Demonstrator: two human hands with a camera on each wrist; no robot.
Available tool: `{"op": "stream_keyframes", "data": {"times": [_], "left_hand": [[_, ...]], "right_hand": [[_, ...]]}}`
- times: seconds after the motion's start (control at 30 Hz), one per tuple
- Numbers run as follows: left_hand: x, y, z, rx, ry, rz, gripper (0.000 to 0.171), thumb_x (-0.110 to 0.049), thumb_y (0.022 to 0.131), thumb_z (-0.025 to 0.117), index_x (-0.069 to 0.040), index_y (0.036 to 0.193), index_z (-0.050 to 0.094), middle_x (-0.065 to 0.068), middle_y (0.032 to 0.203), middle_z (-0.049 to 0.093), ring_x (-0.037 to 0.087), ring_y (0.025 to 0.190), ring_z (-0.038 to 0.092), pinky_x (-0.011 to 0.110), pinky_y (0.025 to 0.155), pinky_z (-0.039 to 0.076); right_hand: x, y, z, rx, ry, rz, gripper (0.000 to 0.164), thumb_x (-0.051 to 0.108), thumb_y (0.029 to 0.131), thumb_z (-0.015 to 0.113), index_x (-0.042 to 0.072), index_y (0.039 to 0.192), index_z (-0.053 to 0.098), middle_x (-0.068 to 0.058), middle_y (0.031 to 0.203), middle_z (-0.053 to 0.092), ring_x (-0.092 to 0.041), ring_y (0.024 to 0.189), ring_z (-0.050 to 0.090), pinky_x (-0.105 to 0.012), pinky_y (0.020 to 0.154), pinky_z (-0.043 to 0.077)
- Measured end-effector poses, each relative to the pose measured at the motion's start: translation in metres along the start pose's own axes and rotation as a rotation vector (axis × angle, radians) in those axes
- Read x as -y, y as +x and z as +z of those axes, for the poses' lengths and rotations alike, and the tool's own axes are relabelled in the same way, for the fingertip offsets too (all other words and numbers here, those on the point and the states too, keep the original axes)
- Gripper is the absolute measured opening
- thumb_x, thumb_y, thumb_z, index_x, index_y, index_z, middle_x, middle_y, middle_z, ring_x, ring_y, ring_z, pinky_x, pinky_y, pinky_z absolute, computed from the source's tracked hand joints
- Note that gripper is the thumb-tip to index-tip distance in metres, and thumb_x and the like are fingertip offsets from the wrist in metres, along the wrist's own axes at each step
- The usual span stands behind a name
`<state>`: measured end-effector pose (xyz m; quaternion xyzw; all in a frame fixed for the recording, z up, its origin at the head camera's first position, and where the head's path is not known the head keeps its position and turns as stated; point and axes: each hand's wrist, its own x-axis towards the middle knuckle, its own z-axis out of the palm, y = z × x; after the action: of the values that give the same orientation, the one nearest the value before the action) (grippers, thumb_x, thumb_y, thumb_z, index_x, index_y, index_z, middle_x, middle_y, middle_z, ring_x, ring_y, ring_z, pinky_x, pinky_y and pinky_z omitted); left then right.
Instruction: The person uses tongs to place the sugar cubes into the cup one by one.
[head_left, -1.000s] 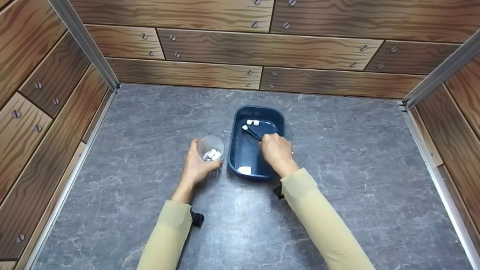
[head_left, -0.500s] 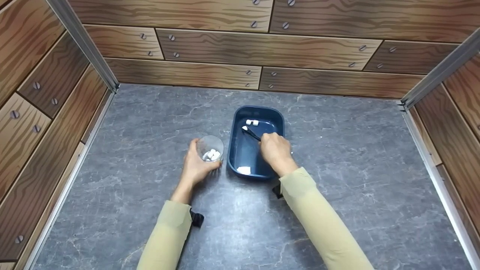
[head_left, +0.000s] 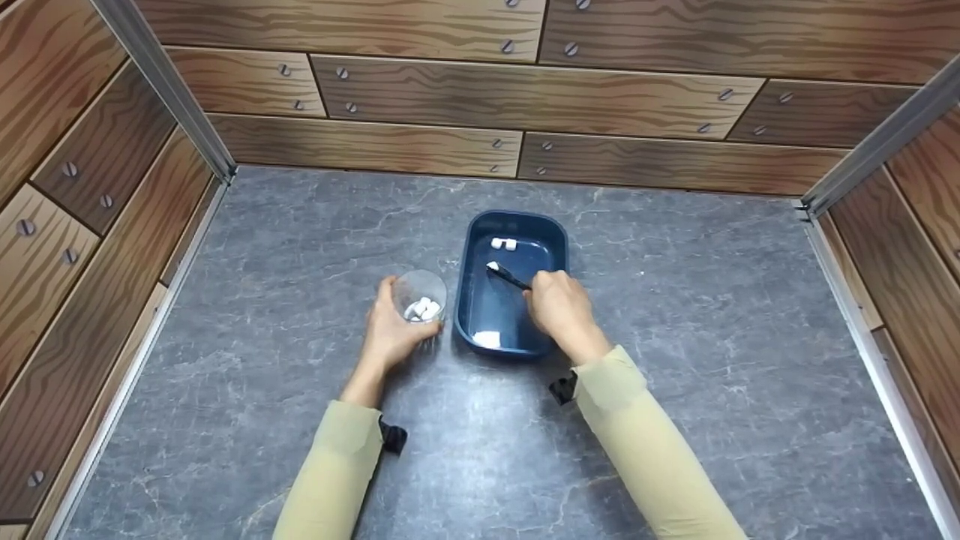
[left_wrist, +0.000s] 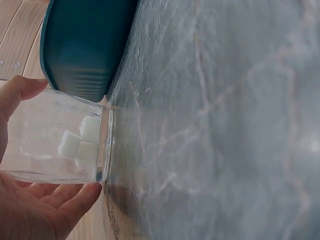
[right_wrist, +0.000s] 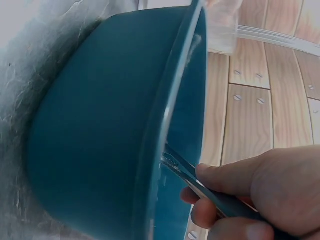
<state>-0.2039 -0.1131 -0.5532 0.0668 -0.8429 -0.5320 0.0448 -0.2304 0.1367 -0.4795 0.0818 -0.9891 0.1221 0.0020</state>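
My left hand (head_left: pixel 390 330) grips a clear glass cup (head_left: pixel 418 286) that stands on the floor surface. Inside the cup lie several white cubes (left_wrist: pixel 85 145). To its right is a dark blue rectangular basin (right_wrist: pixel 95 130). Over the basin my right hand (head_left: pixel 561 307) pinches black tweezers (head_left: pixel 510 277), thumb on one side and fingers on the other in the right wrist view. A white cube (head_left: pixel 492 266) sits at the tweezers' tips, inside the basin's outline. Two more white cubes, a left one (head_left: pixel 496 243) and a right one (head_left: pixel 511 244), lie at the basin's far end.
The grey marbled surface (head_left: pixel 712 337) spreads around the basin. Wood-patterned panels (head_left: pixel 420 142) form walls at the back and both sides, with metal strips (head_left: pixel 184 90) at the corners. A bright light reflection shows in the basin's near end.
My right hand has shifted slightly right and nearer, and the tweezers with the cube at their tips have moved the same way. My left hand and the cup stay in place.
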Motion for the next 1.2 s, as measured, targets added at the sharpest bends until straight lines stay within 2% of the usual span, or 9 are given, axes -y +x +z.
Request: {"op": "stream_keyframes", "data": {"times": [0.27,0.47,0.67,0.8,0.97,1.2], "left_hand": [[0.0,-0.001,0.0,0.003,0.002,-0.004,0.104,-0.018,0.056,0.089,-0.001,0.143,0.036,0.027,0.13,0.053,0.039,0.119,0.051,0.049,0.102,0.041],[0.0,0.0,0.0,0.004,0.009,0.006,0.102,-0.019,0.057,0.089,-0.001,0.143,0.036,0.026,0.129,0.054,0.038,0.117,0.053,0.047,0.101,0.043],[-0.001,-0.001,0.0,0.003,0.002,0.007,0.103,-0.019,0.056,0.089,-0.001,0.143,0.036,0.026,0.13,0.053,0.038,0.118,0.052,0.047,0.102,0.042],[-0.001,-0.001,0.0,0.009,-0.003,0.004,0.105,-0.019,0.056,0.089,0.0,0.143,0.035,0.027,0.131,0.052,0.039,0.119,0.051,0.048,0.103,0.041],[-0.001,0.0,0.0,0.01,-0.008,-0.003,0.106,-0.019,0.056,0.09,0.001,0.144,0.034,0.027,0.132,0.051,0.039,0.12,0.05,0.049,0.104,0.04],[-0.001,0.0,-0.001,0.005,-0.002,0.002,0.105,-0.019,0.056,0.089,0.0,0.144,0.036,0.027,0.13,0.052,0.04,0.118,0.052,0.049,0.102,0.042]], "right_hand": [[-0.001,-0.012,-0.013,-0.021,0.039,-0.019,0.023,0.019,0.094,0.062,0.004,0.079,0.071,-0.02,0.08,0.069,-0.04,0.072,0.066,-0.053,0.061,0.053],[0.004,-0.022,-0.024,-0.039,0.059,-0.058,0.019,0.018,0.094,0.064,0.007,0.082,0.073,-0.016,0.077,0.069,-0.038,0.069,0.065,-0.051,0.058,0.051],[0.014,-0.031,-0.031,-0.038,0.085,-0.088,0.018,0.017,0.095,0.063,0.006,0.085,0.073,-0.01,0.071,0.066,-0.029,0.061,0.061,-0.045,0.052,0.051],[0.02,-0.038,-0.034,-0.078,0.092,-0.133,0.016,0.015,0.094,0.064,0.006,0.085,0.073,-0.007,0.068,0.064,-0.026,0.057,0.059,-0.041,0.05,0.05],[0.029,-0.047,-0.038,-0.146,0.06,-0.2,0.014,0.015,0.093,0.066,0.006,0.087,0.074,-0.009,0.07,0.065,-0.028,0.058,0.061,-0.044,0.048,0.05],[0.042,-0.056,-0.044,-0.18,0.062,-0.266,0.014,0.015,0.092,0.067,0.007,0.082,0.071,-0.006,0.066,0.061,-0.027,0.054,0.058,-0.042,0.045,0.048]]}}
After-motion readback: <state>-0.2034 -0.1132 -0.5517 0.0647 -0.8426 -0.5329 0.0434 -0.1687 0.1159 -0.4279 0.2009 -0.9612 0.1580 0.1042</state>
